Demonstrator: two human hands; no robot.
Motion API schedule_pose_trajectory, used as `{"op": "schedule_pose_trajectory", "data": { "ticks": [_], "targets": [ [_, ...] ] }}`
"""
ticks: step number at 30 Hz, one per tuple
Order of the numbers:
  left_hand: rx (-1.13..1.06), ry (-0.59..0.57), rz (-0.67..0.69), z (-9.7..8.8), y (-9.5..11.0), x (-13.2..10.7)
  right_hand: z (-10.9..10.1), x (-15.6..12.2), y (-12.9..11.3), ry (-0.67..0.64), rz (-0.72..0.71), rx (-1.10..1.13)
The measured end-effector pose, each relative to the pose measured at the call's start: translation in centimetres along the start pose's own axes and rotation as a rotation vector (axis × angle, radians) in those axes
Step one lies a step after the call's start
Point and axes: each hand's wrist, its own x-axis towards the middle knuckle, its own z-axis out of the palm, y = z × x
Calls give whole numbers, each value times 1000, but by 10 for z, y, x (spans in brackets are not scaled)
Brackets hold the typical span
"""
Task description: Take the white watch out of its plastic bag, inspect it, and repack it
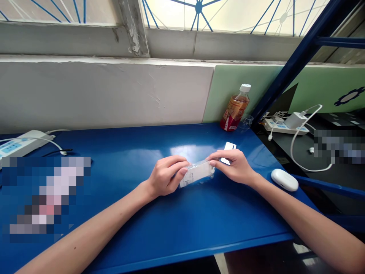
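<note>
Blue worktop (182, 228): our left hand (169, 176) and right hand (234, 165) both pinch closed on a clear plastic packet (197, 174); drink bottle (235, 110) at its 1 o'clock, earbud case (284, 180) 3.

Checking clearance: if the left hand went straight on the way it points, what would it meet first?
Apart from the held packet, the left hand would likely meet the right hand first; exact depth is unclear.

My only feed is the head camera, looking forward and steeply down from above the near edge of the table (199, 220). From there I get the left hand (167, 175) and right hand (235, 165) close, near mid-view, with the wall (99, 95) and windows (165, 17) farther off along the top.
</note>
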Motion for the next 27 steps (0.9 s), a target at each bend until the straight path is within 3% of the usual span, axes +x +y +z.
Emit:
{"op": "schedule_pose_trajectory", "data": {
  "ticks": [5, 8, 12, 16, 21, 27],
  "targets": [
    [75, 6, -159, 3, 0, 4, 0, 5, 10, 19, 146, -31],
    [115, -78, -181, 4, -2, 5, -1, 7, 21, 23, 171, -93],
    [112, -238, -209, 5, -6, 4, -4, 9, 32, -4, 117, -239],
    [114, -293, -244, 6, -8, 3, -7, 9, 38, 8, -10, -386],
    [90, -359, -308, 3, -8, 5, -13, 9, 37, -226, -243, -442],
    [90, -389, -334, 2, -13, 4, -15, 9, 35, -327, -200, -422]
  ]
}}
